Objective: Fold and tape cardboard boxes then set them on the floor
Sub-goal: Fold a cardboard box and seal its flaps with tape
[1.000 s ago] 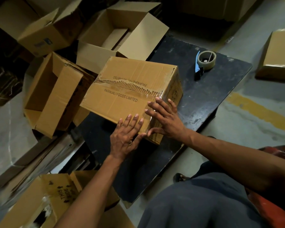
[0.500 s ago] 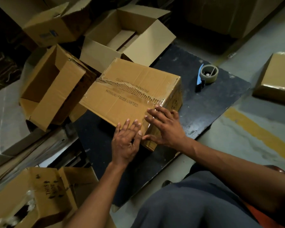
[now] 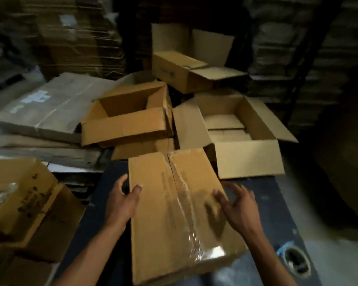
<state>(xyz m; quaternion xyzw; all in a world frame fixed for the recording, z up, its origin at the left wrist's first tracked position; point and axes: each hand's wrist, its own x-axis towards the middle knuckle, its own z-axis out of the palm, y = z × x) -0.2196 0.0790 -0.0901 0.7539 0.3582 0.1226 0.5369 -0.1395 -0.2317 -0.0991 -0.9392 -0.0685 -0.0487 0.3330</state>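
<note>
Cardboard box (image 3: pixel 174 213) on dark table (image 3: pixel 267 203), open boxes (image 3: pixel 246 141) behind, dim storeroom

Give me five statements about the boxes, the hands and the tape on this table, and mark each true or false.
1. Clear tape runs along the centre seam of the taped box. True.
2. The left hand holds the box's left edge, thumb on top. True.
3. The right hand holds the tape dispenser. False: the tape dispenser lies alone on the dark table.
4. The box behind on the right is sealed. False: its flaps stand open.
5. The taped box is on the floor. False: it is over the table.
</note>
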